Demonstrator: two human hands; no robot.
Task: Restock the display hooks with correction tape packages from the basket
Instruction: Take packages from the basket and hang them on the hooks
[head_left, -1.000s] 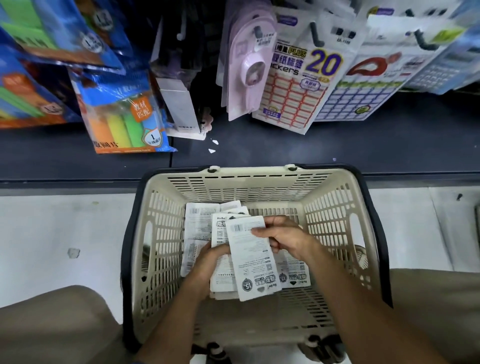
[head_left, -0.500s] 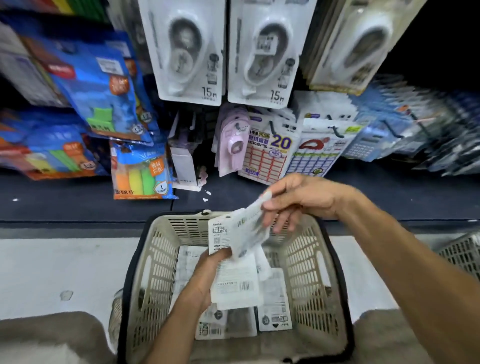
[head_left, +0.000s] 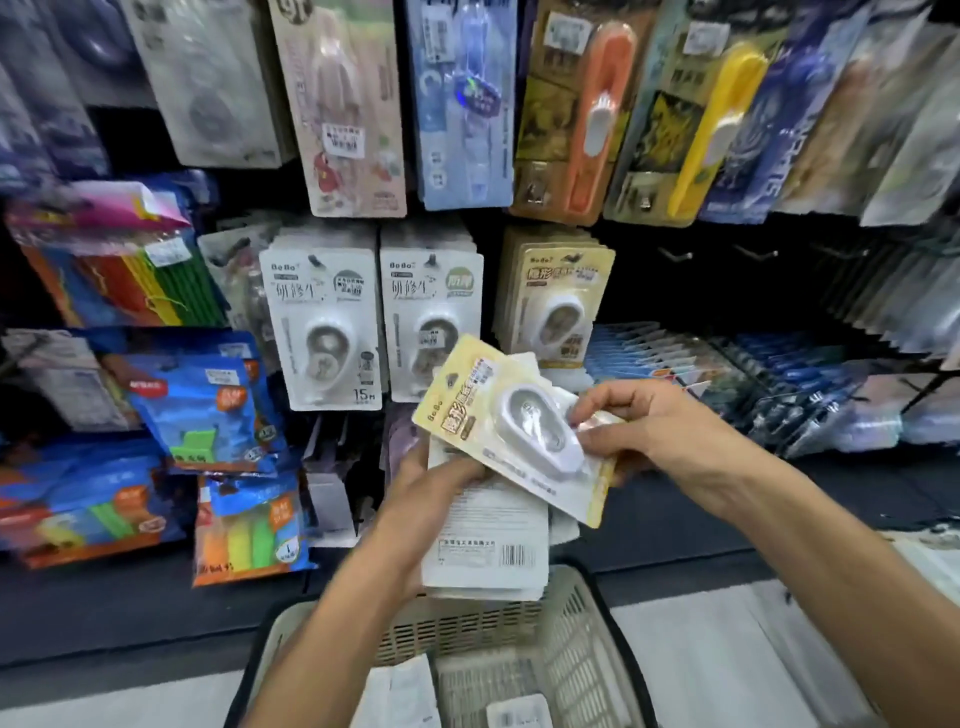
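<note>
My right hand (head_left: 647, 431) pinches a yellow correction tape package (head_left: 483, 410), face up and tilted, in front of the display. My left hand (head_left: 436, 483) grips a stack of correction tape packages (head_left: 485, 551) with their white backs and barcode toward me, just above the basket. The beige plastic basket (head_left: 576, 649) sits below with a few more packages (head_left: 400, 696) lying inside. On the hooks ahead hang matching yellow packages (head_left: 558, 301) and two rows of white correction tape packages (head_left: 324, 322), (head_left: 431, 317).
Blue sticky-note packs (head_left: 208, 410) hang at the left, long pen and cutter cards (head_left: 597, 109) above, dark blue packets (head_left: 779, 395) at the right. A dark shelf ledge (head_left: 130, 608) runs behind the basket, pale floor (head_left: 727, 660) beside it.
My view has risen from the basket to the hooks. Both hands lifted the packages out and up; my right hand has turned one package over, yellow front showing.
</note>
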